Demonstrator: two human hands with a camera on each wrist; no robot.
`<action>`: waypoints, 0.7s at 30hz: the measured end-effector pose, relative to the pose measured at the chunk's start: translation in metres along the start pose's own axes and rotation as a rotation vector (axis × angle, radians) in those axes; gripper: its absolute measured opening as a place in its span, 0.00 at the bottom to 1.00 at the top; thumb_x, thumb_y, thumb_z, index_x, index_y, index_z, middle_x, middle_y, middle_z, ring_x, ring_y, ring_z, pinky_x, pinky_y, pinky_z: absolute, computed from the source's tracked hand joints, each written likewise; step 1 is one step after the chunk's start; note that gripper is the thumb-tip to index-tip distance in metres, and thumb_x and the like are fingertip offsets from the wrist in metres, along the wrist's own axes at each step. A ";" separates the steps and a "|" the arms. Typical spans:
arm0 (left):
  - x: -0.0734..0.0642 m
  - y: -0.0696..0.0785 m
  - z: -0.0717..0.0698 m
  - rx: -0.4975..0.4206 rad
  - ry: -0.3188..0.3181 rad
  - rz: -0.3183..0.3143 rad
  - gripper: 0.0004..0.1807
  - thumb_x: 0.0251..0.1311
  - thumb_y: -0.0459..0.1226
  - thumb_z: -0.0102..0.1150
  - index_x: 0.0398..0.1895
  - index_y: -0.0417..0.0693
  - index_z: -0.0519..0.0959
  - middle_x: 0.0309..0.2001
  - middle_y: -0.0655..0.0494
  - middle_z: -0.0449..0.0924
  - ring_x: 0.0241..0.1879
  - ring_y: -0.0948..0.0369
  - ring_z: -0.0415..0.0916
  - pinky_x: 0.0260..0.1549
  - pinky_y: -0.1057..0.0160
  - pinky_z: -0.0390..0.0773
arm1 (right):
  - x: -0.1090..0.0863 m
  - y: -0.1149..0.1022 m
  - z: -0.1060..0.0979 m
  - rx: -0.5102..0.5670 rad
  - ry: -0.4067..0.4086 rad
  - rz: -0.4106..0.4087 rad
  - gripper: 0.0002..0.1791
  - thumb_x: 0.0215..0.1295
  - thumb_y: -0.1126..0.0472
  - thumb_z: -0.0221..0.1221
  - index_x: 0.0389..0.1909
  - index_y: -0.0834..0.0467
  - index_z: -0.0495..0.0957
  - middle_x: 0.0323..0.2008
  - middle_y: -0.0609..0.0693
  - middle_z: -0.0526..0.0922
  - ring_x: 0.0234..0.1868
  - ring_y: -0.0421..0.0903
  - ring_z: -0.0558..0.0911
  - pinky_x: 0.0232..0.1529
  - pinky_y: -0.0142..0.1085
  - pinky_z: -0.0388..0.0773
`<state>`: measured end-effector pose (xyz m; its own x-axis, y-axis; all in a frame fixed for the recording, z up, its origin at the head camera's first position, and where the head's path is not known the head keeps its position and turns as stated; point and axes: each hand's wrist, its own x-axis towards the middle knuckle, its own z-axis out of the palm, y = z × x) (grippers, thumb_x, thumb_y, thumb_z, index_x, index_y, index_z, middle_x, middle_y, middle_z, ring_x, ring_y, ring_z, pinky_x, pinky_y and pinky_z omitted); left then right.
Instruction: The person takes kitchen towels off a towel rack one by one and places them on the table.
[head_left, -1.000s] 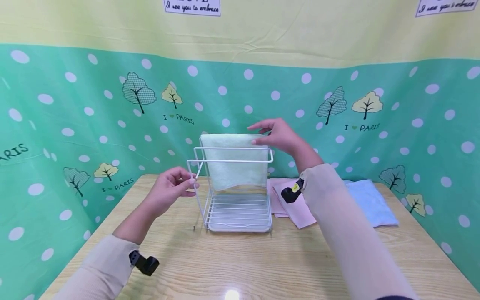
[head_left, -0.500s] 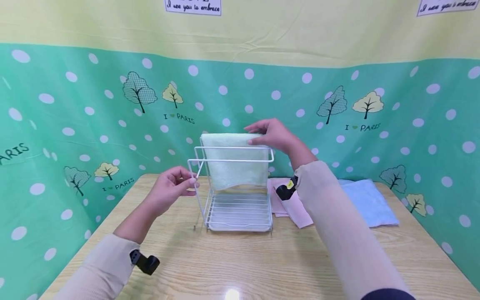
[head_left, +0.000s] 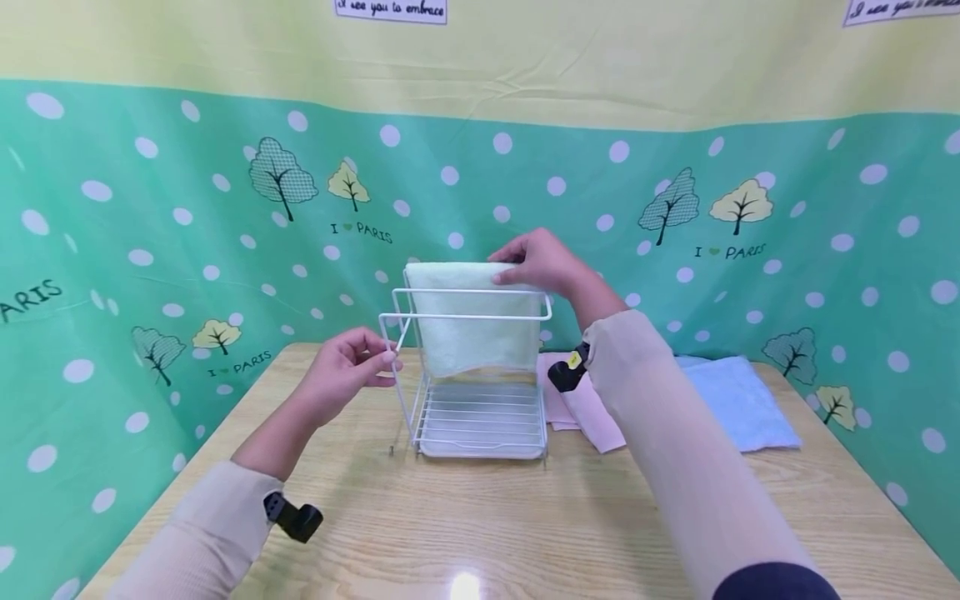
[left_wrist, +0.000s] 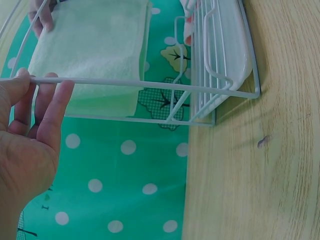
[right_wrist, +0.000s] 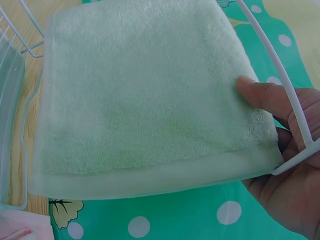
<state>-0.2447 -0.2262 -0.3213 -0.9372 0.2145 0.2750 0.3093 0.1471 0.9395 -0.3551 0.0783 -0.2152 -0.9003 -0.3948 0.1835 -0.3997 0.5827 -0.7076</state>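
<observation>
A white wire rack [head_left: 468, 317] stands on the table, with a pale tray [head_left: 480, 454] at its base. Over its rear top bar hangs a folded pale green towel [head_left: 476, 333], both ends hanging down. My left hand [head_left: 341, 379] pinches the rack's left front upright between thumb and fingertips; the left wrist view shows this grip on the wire [left_wrist: 125, 83]. At the towel's upper right edge, my right hand [head_left: 546, 265] pinches the cloth. In the right wrist view its thumb [right_wrist: 262, 95] lies on the towel's front face, with the other fingers behind, partly hidden.
Right of the rack lies a folded pink cloth [head_left: 600, 425], partly covered by the right sleeve. Farther right is a light blue cloth [head_left: 746, 408]. The wooden table [head_left: 375, 533] reaches back to a green polka-dot curtain [head_left: 450, 200] close behind the rack.
My right hand has shifted a little left along the towel's top edge, and its fingers have closed on the cloth. My left hand keeps its hold on the rack.
</observation>
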 end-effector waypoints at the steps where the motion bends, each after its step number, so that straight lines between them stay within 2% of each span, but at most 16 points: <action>1: 0.000 0.000 0.000 -0.002 -0.002 0.002 0.09 0.66 0.31 0.58 0.41 0.31 0.72 0.42 0.39 0.79 0.41 0.54 0.83 0.40 0.52 0.86 | 0.000 0.000 0.000 -0.003 0.000 0.005 0.14 0.57 0.59 0.71 0.45 0.53 0.86 0.40 0.47 0.86 0.42 0.45 0.82 0.45 0.38 0.83; 5: 0.000 0.000 0.000 -0.005 -0.008 0.005 0.09 0.66 0.31 0.58 0.41 0.31 0.72 0.43 0.37 0.78 0.40 0.57 0.83 0.40 0.52 0.86 | 0.002 -0.002 0.002 -0.009 0.015 0.004 0.12 0.57 0.60 0.71 0.43 0.53 0.87 0.39 0.47 0.86 0.41 0.45 0.82 0.45 0.38 0.83; 11: 0.000 0.001 0.000 -0.004 -0.010 0.005 0.09 0.66 0.31 0.58 0.41 0.30 0.72 0.40 0.47 0.80 0.39 0.57 0.83 0.40 0.53 0.86 | 0.003 -0.002 0.004 -0.015 0.066 -0.029 0.11 0.57 0.60 0.70 0.42 0.55 0.87 0.38 0.49 0.86 0.41 0.44 0.82 0.44 0.37 0.83; 21: -0.001 0.001 0.001 0.004 -0.006 0.003 0.09 0.66 0.31 0.58 0.41 0.31 0.72 0.41 0.46 0.80 0.39 0.57 0.83 0.41 0.53 0.86 | -0.001 -0.011 0.000 -0.019 0.136 -0.057 0.09 0.59 0.62 0.68 0.41 0.55 0.87 0.40 0.50 0.86 0.42 0.44 0.82 0.43 0.37 0.83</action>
<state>-0.2432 -0.2257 -0.3206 -0.9353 0.2203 0.2769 0.3130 0.1504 0.9378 -0.3498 0.0725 -0.2072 -0.8905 -0.3287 0.3146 -0.4530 0.5757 -0.6807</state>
